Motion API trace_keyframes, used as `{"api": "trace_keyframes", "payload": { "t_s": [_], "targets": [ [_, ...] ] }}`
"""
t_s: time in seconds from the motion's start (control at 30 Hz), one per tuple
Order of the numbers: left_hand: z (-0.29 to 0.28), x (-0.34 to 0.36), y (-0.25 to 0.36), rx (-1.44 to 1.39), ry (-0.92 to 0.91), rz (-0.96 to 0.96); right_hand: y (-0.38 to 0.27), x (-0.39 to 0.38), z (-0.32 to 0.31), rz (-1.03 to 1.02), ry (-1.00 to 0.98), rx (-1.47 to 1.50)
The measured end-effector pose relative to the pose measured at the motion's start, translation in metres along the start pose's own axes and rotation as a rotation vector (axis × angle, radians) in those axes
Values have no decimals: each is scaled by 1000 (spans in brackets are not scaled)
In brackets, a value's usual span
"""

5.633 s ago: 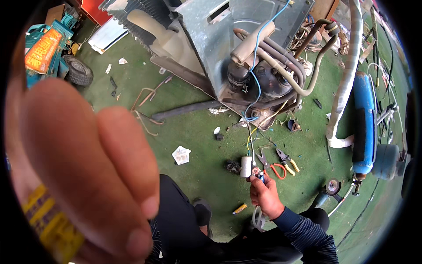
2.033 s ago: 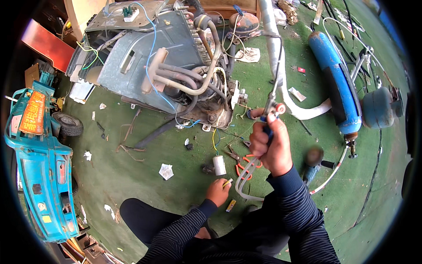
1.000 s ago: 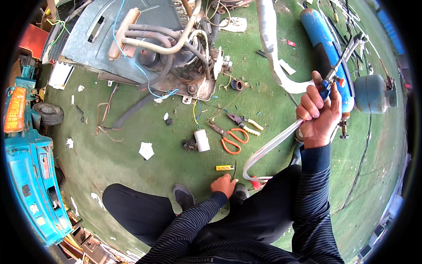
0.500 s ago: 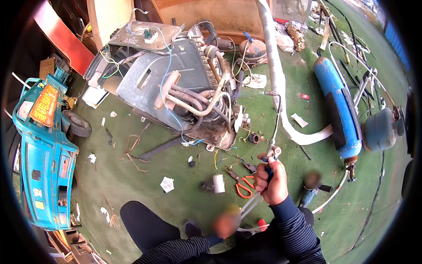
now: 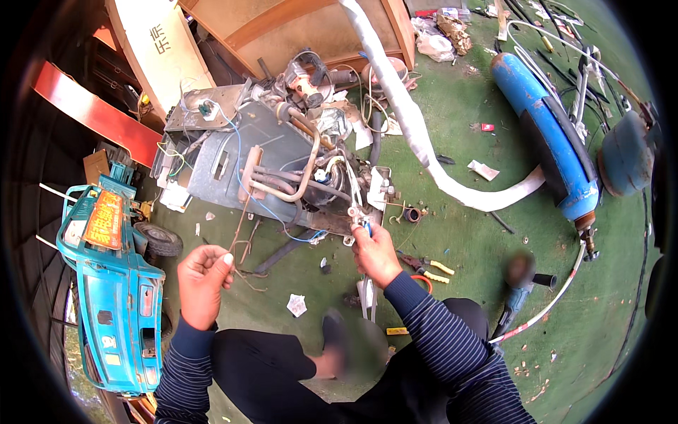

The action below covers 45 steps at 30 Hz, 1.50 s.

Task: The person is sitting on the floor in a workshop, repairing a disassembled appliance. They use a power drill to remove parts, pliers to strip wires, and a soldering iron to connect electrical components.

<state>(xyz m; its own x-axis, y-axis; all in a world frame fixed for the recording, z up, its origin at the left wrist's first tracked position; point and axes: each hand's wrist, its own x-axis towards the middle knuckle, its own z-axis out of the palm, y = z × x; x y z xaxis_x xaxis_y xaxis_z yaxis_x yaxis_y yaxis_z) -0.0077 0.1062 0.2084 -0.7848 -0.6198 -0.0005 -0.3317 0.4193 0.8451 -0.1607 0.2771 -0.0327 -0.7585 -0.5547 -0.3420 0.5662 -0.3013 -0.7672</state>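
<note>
Here, thin rod point(image 5: 242, 219) pinched, torch point(image 5: 359, 218) gripped

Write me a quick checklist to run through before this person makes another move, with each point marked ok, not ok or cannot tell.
1. Left grip steady on its piece: ok, thumb and fingers pinch a thin rod.
2. Right grip around the torch: ok, fingers wrap its handle.
3. Flame at the torch tip: cannot tell, the tip blends into the cluttered machine behind it.
4. Pliers picked up off the green floor: not ok, they lie there beside the right forearm.
5. Grinder disc at rest: cannot tell, that part is blurred.
</note>
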Motion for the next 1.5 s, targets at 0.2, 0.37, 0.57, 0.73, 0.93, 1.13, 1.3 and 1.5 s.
{"api": "trace_keyframes", "payload": {
  "t_s": [0.2, 0.37, 0.57, 0.73, 0.93, 1.13, 1.3, 1.5],
  "targets": [
    [2, 61, 60, 239, -3, 187, 20, 6, -4, -175, 41, -170],
    [29, 114, 90, 615, -49, 376, 17, 4, -14, -249, 99, -288],
    [60, 154, 82, 920, -157, 527, 3, 3, -7, -218, 121, -283],
    [85, 164, 84, 1141, -210, 535, -1, 3, 1, -174, 159, -389],
    [99, 184, 76, 1299, -302, 530, -3, 5, 3, -129, 169, -418],
    [105, 193, 73, 1307, -351, 560, -24, -6, 3, -43, 120, -452],
    [105, 192, 78, 1303, -348, 535, -24, -10, 6, -57, 122, -500],
    [109, 190, 74, 1335, -346, 491, -23, -9, 11, -32, 140, -518]
  ]
}}
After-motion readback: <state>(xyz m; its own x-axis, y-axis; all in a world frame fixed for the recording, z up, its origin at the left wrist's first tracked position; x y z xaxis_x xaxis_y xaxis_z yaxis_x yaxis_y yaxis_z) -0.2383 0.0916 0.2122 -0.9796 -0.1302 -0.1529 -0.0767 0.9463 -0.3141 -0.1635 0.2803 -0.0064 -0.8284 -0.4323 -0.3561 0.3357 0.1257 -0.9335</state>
